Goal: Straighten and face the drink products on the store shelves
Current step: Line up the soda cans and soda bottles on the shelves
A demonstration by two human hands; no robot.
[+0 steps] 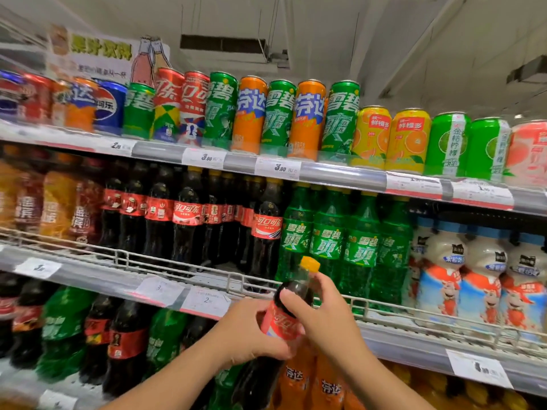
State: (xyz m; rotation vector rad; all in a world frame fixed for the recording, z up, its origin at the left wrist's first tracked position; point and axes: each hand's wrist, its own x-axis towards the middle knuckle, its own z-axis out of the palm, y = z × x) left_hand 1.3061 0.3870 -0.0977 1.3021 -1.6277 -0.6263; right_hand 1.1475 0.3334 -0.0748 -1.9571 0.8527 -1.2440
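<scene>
A cola bottle (281,318) with a red label and a yellow cap is tilted in front of the middle shelf, cap up and to the right. My left hand (245,335) grips its body at and below the label. My right hand (319,309) holds its shoulder and neck from the right. Behind it on the middle shelf stand a row of cola bottles (186,214) and a row of green soda bottles (328,241). A gap shows at the front of the cola row (228,267).
The top shelf carries green, orange and red cans (278,116) behind price tags (278,168). White milk-drink bottles (482,276) stand at the right. A wire rail (183,264) fronts the middle shelf. Below are more cola and orange soda bottles (325,383).
</scene>
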